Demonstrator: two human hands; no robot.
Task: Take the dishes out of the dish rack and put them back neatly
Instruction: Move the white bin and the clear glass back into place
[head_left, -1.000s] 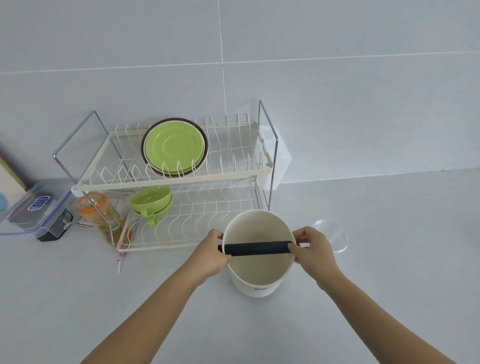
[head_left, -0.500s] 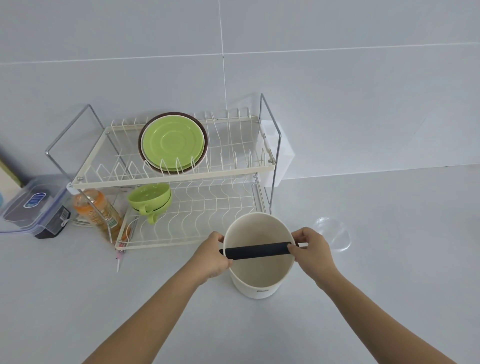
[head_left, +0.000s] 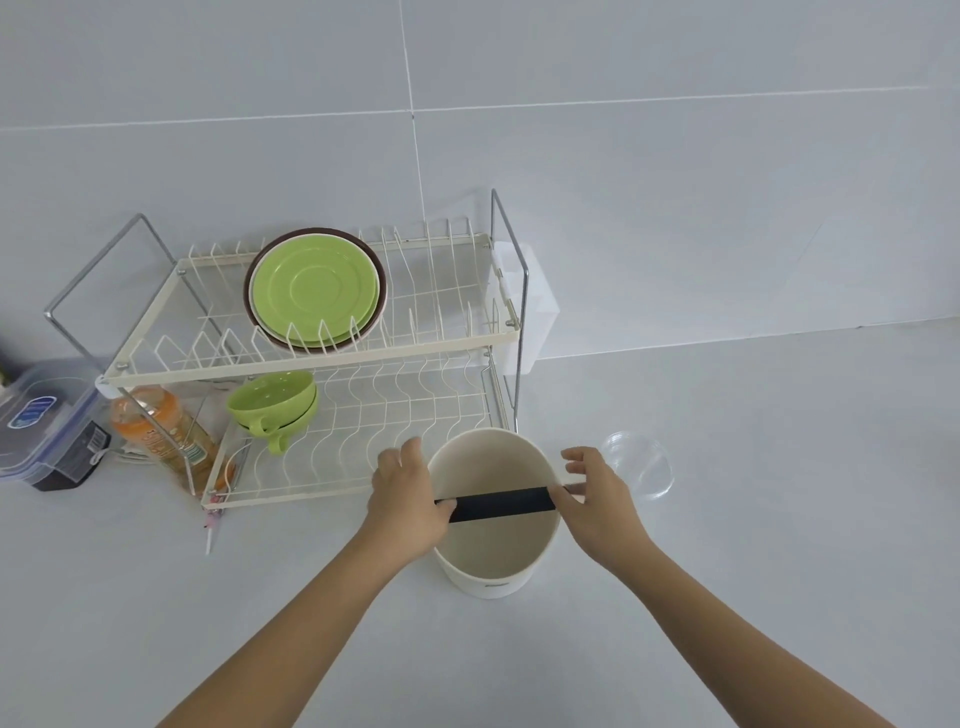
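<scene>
A two-tier dish rack (head_left: 322, 358) holds green plates (head_left: 317, 288) upright on its upper tier and green cups (head_left: 272, 408) below. In front, the left hand (head_left: 405, 501) and right hand (head_left: 597, 493) each pinch one end of the black bar (head_left: 501, 505) across a white container (head_left: 493, 519). A clear lid (head_left: 641, 465) lies just right of it.

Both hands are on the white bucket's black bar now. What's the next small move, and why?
Probably lift the white bucket toward the rack's lower tier: left hand and right hand hold the black bar's ends, and that tier's right side looks free.
</scene>
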